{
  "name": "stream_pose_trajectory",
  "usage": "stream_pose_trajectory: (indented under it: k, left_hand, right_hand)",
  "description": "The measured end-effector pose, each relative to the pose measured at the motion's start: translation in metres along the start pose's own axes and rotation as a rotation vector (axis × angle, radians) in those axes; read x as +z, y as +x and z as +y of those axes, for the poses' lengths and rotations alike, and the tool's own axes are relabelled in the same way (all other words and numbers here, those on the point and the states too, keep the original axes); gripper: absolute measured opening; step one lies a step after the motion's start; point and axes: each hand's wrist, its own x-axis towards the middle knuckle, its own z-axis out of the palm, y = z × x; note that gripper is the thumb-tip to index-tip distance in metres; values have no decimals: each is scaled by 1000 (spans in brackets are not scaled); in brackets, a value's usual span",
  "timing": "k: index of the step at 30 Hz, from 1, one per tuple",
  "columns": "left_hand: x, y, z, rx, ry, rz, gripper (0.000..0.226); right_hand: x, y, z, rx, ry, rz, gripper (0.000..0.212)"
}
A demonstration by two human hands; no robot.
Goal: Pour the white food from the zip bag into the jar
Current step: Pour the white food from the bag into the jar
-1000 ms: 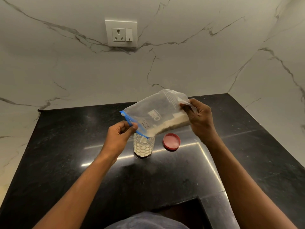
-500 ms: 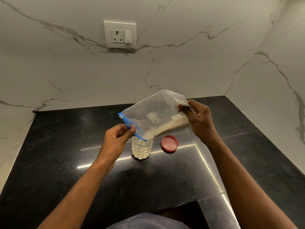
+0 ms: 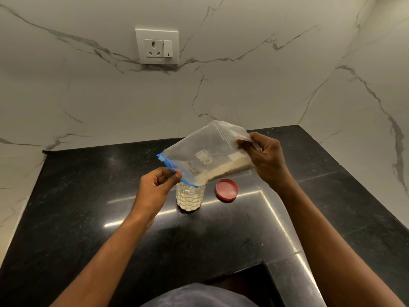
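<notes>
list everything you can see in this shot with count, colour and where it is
clear plastic zip bag with blue zip strip: 1, translucent, held tilted above the jar, zip end lowest
white grainy food: 1 batch, off-white, lying along the bag's lower edge and in the jar
clear textured jar: 1, see-through, upright on the counter under the bag's mouth
round red lid: 1, red, flat on the counter right of the jar
black polished stone counter: 1, black, below everything
white wall socket with switch: 1, white, on the marble wall
left hand: 1, pinching the blue zip end
right hand: 1, gripping the bag's raised end
</notes>
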Motion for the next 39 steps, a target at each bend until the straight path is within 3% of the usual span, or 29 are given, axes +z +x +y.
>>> stream_pose_trajectory:
  k: [27,39]
  left_hand:
    - [-2,1,3,-38,-29,1,24]
    - [-1,3,3,-38,-39,-2,27]
  right_hand:
    - [-3,4,-4,13,67,46,12]
    - [1,9,-4,-15,45,-53,9]
